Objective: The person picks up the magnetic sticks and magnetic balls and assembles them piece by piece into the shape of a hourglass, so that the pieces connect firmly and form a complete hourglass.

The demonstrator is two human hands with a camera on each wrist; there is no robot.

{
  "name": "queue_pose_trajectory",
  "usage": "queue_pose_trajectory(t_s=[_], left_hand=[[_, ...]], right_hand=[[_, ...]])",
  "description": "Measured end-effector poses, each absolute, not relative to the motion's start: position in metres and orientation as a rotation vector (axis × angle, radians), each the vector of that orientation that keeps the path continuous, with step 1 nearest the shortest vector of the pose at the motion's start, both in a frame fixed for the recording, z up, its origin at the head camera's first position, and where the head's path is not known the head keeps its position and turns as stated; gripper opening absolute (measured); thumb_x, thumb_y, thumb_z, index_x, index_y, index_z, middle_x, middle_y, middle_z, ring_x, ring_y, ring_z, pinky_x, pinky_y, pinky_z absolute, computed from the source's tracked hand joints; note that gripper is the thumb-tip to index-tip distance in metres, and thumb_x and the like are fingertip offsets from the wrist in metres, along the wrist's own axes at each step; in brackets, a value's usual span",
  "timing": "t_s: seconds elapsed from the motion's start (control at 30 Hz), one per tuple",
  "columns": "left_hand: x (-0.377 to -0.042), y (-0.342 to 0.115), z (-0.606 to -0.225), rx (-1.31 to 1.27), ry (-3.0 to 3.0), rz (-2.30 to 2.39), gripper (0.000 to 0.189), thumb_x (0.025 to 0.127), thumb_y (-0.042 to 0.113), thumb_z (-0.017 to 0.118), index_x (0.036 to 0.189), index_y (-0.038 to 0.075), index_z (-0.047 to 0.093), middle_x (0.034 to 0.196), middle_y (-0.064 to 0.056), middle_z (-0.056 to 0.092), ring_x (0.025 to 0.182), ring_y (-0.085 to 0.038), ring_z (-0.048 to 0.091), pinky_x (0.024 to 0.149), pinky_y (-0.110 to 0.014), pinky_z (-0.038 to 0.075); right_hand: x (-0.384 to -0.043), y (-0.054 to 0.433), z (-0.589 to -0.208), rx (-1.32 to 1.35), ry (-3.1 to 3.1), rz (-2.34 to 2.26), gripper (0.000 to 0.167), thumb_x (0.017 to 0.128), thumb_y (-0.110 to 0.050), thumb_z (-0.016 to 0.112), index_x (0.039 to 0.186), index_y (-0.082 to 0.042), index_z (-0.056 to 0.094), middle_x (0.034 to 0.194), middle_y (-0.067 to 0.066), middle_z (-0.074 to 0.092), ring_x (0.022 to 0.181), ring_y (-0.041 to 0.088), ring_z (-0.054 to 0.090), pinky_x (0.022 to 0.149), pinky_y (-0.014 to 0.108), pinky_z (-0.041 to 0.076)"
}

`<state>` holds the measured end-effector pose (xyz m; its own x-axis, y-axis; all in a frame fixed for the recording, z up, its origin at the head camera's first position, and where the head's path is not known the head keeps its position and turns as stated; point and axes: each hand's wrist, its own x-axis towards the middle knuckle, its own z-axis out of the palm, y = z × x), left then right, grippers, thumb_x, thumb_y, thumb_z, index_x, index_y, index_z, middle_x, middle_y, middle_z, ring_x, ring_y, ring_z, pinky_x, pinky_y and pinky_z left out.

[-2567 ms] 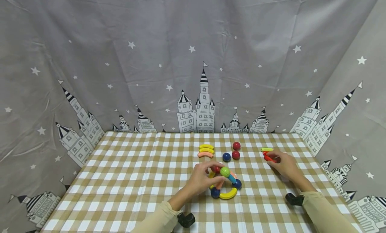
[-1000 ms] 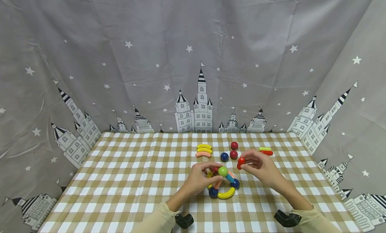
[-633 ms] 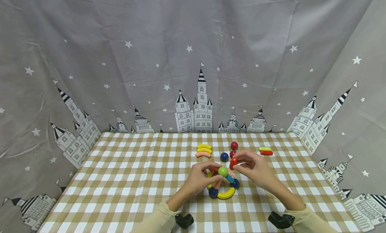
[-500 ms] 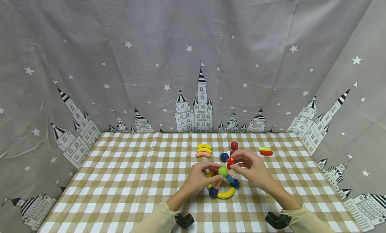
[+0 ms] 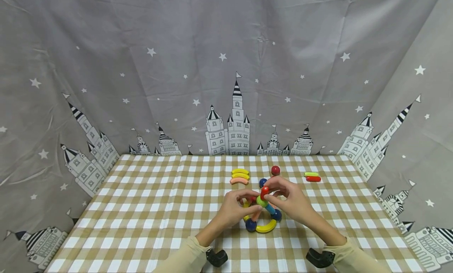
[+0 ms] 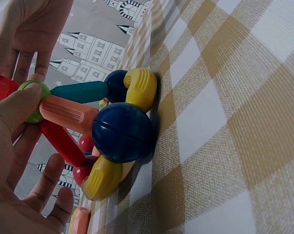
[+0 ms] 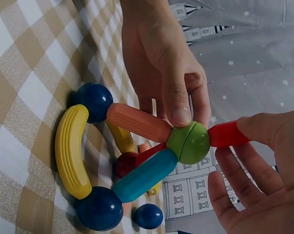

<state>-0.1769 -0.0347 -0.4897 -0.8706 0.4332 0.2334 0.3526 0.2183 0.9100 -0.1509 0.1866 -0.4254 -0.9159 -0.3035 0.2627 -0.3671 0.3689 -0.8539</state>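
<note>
A pyramid-like frame of balls and rods stands on the checked cloth. At its top is a green ball [image 7: 190,142], which my left hand [image 5: 233,208] pinches with the thumb against it. Thumb and fingers of my right hand [image 5: 291,198] grip a short red rod [image 7: 228,134]; its lower end meets the ball. A teal rod [image 7: 146,175], a salmon rod [image 7: 139,122] and another red rod [image 6: 63,144] slope down from the ball. Blue balls [image 6: 122,131], a dark red ball [image 7: 127,165] and yellow curved pieces [image 7: 71,151] show in the base.
Behind the frame lie yellow curved pieces [image 5: 240,171] and a salmon curved piece [image 5: 239,180]. A loose red ball [image 5: 275,170] and blue ball [image 5: 263,182] sit near my right hand. Farther right are a yellow-green rod [image 5: 311,174] and a spare red rod [image 5: 313,179].
My right hand has picked up a red rod at the right and carried it left onto the green ball. The left hand has kept its hold on the ball.
</note>
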Motion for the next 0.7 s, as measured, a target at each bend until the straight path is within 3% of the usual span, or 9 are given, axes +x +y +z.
queue_pose_trajectory(t_s=[0.37, 0.7], left_hand=[[-0.175, -0.034, -0.487, 0.744, 2.412, 1.739, 0.028, 0.087, 0.029, 0.085, 0.114, 0.025, 0.077, 0.095, 0.007, 0.075, 0.088, -0.030, 0.065, 0.070, -0.025, 0.043], [-0.174, -0.035, -0.485, 0.717, 2.428, 1.710, 0.027, 0.088, 0.030, 0.084, 0.113, 0.024, 0.077, 0.097, 0.013, 0.073, 0.092, -0.027, 0.066, 0.076, -0.036, 0.050]], right_hand=[[-0.153, 0.192, -0.426, 0.641, -2.580, 1.595, 0.028, 0.093, -0.014, 0.077, 0.119, -0.010, 0.066, 0.111, 0.002, 0.071, 0.099, 0.020, 0.070, 0.083, 0.034, 0.058], [-0.154, 0.220, -0.430, 0.610, -2.619, 1.449, 0.032, 0.093, -0.014, 0.078, 0.123, -0.012, 0.068, 0.114, 0.004, 0.073, 0.097, 0.020, 0.071, 0.080, 0.031, 0.058]])
